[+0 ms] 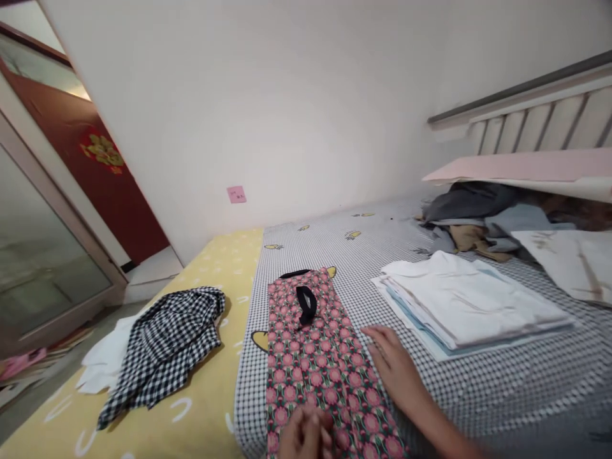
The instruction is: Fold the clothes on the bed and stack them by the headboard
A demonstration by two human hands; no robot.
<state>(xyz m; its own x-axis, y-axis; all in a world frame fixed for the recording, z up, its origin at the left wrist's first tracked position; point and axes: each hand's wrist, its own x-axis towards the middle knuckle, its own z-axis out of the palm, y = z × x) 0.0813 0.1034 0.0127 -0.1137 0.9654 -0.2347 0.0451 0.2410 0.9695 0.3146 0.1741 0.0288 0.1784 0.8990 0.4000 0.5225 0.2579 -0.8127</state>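
Note:
A pink floral garment (318, 344), folded into a long strip, lies flat on the bed in front of me. On its upper part rests a black fabric loop (306, 305), and a black edge shows at its far end. Low over the near part of the strip is my left hand (306, 435), its fingers curled closed; whether cloth is pinched in them is hidden. My right hand (392, 363) lies at the garment's right edge, fingers stretched out and holding nothing.
To the right sits a stack of folded white and light blue clothes (468, 303). Behind it are a heap of dark clothes (473, 207) and a pink-topped board or pad (526, 167). On the left, a black-and-white checked garment (167, 344) lies crumpled beside a white cloth (108, 357).

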